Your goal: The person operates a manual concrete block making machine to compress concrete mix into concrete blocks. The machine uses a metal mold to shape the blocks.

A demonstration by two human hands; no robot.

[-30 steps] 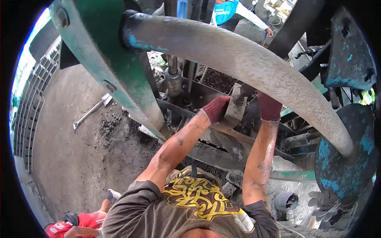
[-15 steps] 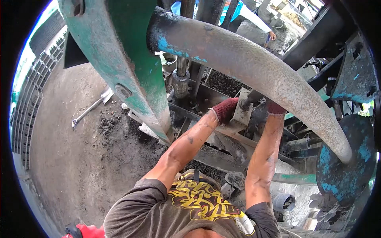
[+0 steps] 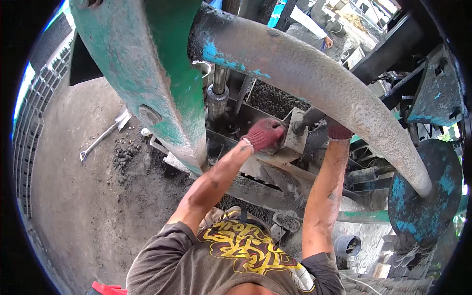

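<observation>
My left hand (image 3: pixel 264 135), in a dark red knit glove, is curled into a loose fist just left of a dusty metal block (image 3: pixel 296 135). Nothing shows inside its fingers. A round dark rod (image 3: pixel 312 116) meets the block's upper right side. My right hand (image 3: pixel 339 131) wears the same kind of glove and reaches in to the right of the block. The thick curved pipe (image 3: pixel 314 69) covers its fingers, so what it touches is hidden. Below the block runs a grimy metal frame (image 3: pixel 290 169) of the machine.
A green steel arm (image 3: pixel 128 64) rises at left, close to my left forearm. A blue-flecked round plate (image 3: pixel 425 191) stands at right. On the floor lie a shovel (image 3: pixel 105 132) and dark rubble (image 3: pixel 127 160). Another person's hand (image 3: pixel 328 42) shows beyond the pipe.
My left hand has drawn back from the block toward the left and curled up. My right hand stays behind the pipe. The view has shifted slightly.
</observation>
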